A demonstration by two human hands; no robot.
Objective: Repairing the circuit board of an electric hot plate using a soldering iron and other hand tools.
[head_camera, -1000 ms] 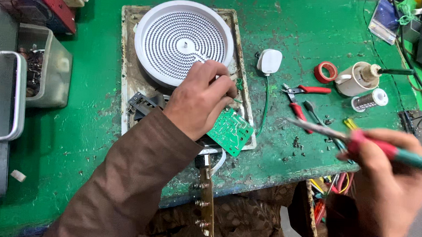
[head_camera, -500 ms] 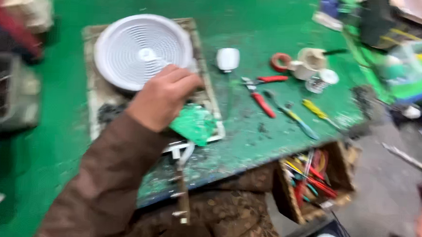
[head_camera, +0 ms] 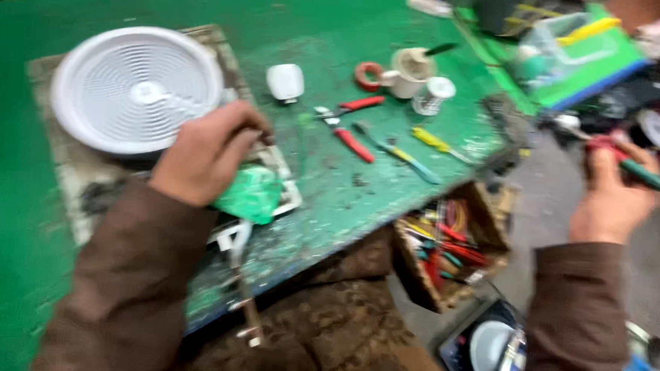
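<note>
Since 0.5 s ago the right hand (head_camera: pixel 611 204) has been swung out past the desk's right edge, now held over the floor, and the view has been panned right and is motion-blurred. The left hand (head_camera: pixel 210 150) has been kept in place.

Green desk (head_camera: pixel 331 27): a worn grey board (head_camera: pixel 75 172) is laid on its left part, with a round white ribbed disc (head_camera: pixel 135 89) on top.

Left hand: rested on the board just beside the disc's lower right rim, curled closed on a small part that cannot be made out. A green circuit board (head_camera: pixel 253 195) is seen directly under it, touching the palm edge.

Right hand: grip closed on a red-and-green handled tool (head_camera: pixel 639 170), tip hidden by blur.

Mid-desk, well apart from both hands: a white plug-like block (head_camera: pixel 285 81), red-handled pliers (head_camera: pixel 352 126), a white cup (head_camera: pixel 411 71), a red tape ring (head_camera: pixel 367 75).

An open box of small tools (head_camera: pixel 447 244) is seen under the desk edge.
</note>
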